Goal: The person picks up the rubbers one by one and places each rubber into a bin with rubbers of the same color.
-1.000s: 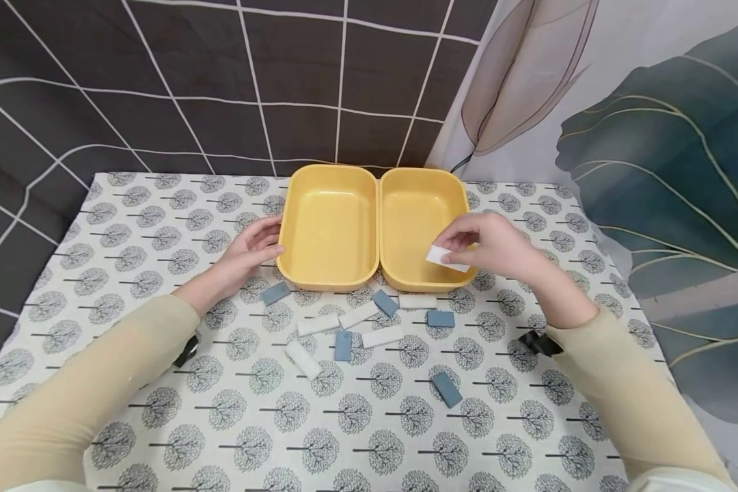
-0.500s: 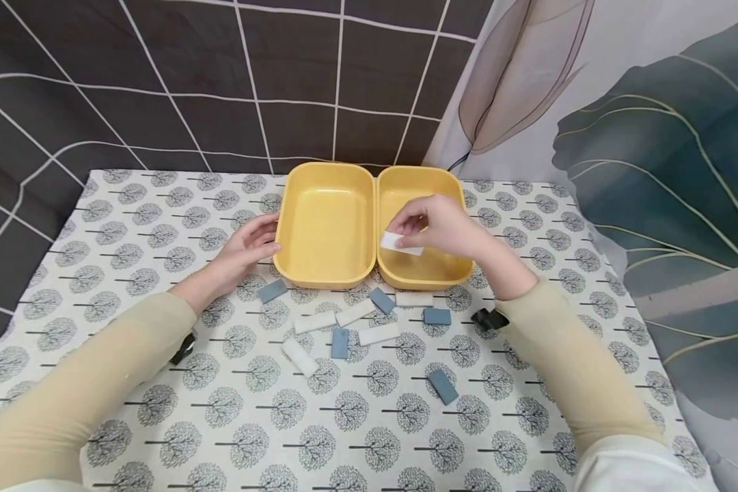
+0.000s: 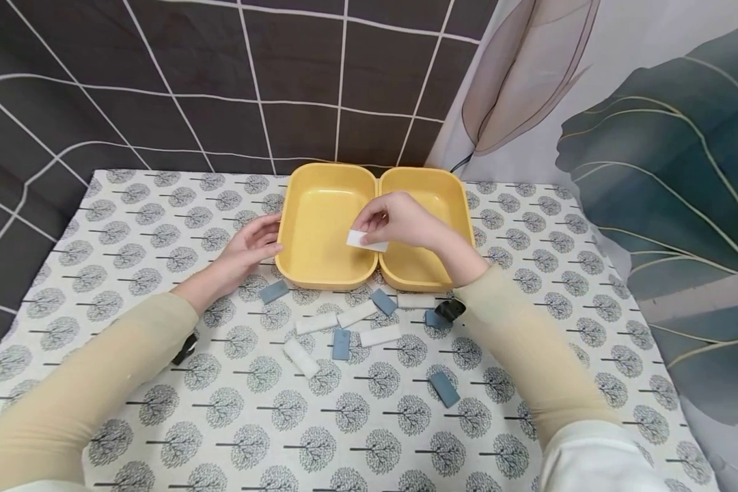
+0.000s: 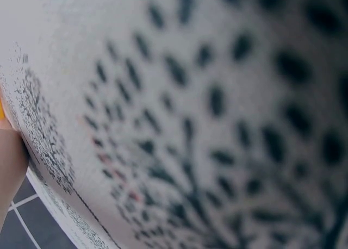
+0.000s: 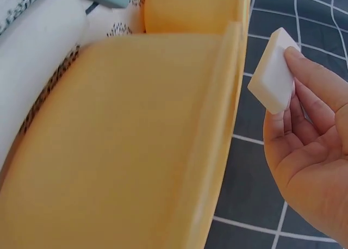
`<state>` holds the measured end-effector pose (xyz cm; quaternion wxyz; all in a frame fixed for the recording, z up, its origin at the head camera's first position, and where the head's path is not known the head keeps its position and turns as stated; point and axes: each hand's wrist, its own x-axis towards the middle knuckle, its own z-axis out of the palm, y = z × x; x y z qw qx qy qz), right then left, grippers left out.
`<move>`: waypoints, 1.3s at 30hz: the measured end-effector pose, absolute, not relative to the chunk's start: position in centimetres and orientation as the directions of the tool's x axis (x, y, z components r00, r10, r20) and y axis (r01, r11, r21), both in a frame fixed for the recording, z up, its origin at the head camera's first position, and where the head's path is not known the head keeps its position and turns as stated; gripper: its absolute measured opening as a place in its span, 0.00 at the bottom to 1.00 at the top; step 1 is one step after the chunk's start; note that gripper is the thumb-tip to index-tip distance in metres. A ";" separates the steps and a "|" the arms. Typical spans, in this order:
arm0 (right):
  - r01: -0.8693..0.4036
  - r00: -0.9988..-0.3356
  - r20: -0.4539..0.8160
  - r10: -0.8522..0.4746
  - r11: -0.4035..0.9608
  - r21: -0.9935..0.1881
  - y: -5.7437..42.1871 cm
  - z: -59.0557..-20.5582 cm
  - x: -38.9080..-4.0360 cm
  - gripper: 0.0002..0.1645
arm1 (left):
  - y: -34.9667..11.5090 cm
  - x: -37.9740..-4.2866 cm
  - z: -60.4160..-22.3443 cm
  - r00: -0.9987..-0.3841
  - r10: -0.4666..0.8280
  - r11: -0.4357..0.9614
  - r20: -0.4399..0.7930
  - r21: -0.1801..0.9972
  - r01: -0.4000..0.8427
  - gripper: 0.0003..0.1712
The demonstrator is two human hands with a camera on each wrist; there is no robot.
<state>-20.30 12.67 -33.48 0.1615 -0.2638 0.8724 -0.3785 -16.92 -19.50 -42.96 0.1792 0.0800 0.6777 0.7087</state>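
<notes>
Left hand (image 3: pixel 246 247), fingers relaxed and slightly bent, touching outer side of left yellow tray (image 3: pixel 320 229). Nearer person than both hands' fingers, five blue blocks (image 3: pixel 341 344) and five loose white blocks (image 3: pixel 301 357) scattered on bench (image 3: pixel 234 369) under tree-print cloth. White bar (image 3: pixel 354 238) pinched between thumb and fingers of right hand (image 3: pixel 396 220), above left tray's right side. Right yellow tray (image 3: pixel 450 195) below and rightward of those fingers.

In the head view, the tree-print tablecloth (image 3: pixel 369 369) is being lit brightly; glare is being reflected by the yellow trays (image 3: pixel 320 222). The gridded backdrop (image 3: pixel 215 123) is being bowed leftward. In the left wrist view, the tablecloth is being blurred and darkened rightward.
</notes>
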 end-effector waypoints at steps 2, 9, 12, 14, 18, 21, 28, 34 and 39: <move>-0.354 -0.795 -0.084 -0.601 0.572 -0.740 11.9 -33.8 -20.6 0.12 | -19.6 -16.9 -42.9 -0.924 0.358 -0.012 -0.138 0.988 -0.153 0.41; -0.368 -0.757 -0.106 -0.645 0.555 -0.746 9.7 -34.6 -21.3 0.10 | -19.8 -16.8 -42.5 -0.923 0.358 -0.001 -0.143 0.988 -0.153 0.41; -0.346 -0.750 -0.129 -0.648 0.551 -0.760 9.0 -35.1 -21.5 0.10 | -19.7 -16.8 -42.4 -0.923 0.358 -0.001 -0.139 0.989 -0.149 0.41; -0.331 -0.743 -0.144 -0.654 0.546 -0.770 8.6 -35.5 -21.6 0.10 | -19.7 -16.9 -42.5 -0.924 0.355 -0.002 -0.138 0.989 -0.149 0.40; -0.317 -0.725 -0.172 -0.667 0.545 -0.776 7.9 -36.2 -21.8 0.11 | -19.7 -16.9 -42.5 -0.925 0.352 -0.001 -0.141 0.989 -0.151 0.41; -0.328 -0.709 -0.189 -0.679 0.555 -0.765 7.4 -36.5 -21.9 0.11 | -19.7 -16.9 -42.6 -0.925 0.352 0.004 -0.142 0.989 -0.150 0.41; -0.355 -0.662 -0.232 -0.713 0.570 -0.741 6.5 -37.1 -21.9 0.10 | -19.6 -17.0 -42.9 -0.925 0.352 0.008 -0.143 0.989 -0.150 0.40; -0.369 -0.637 -0.248 -0.730 0.572 -0.733 6.2 -37.8 -22.0 0.09 | -19.4 -17.0 -43.1 -0.924 0.351 0.013 -0.150 0.988 -0.155 0.40; -0.378 -0.622 -0.262 -0.738 0.576 -0.725 5.9 -37.9 -22.2 0.09 | -19.4 -17.0 -43.2 -0.926 0.348 0.000 -0.147 0.988 -0.157 0.40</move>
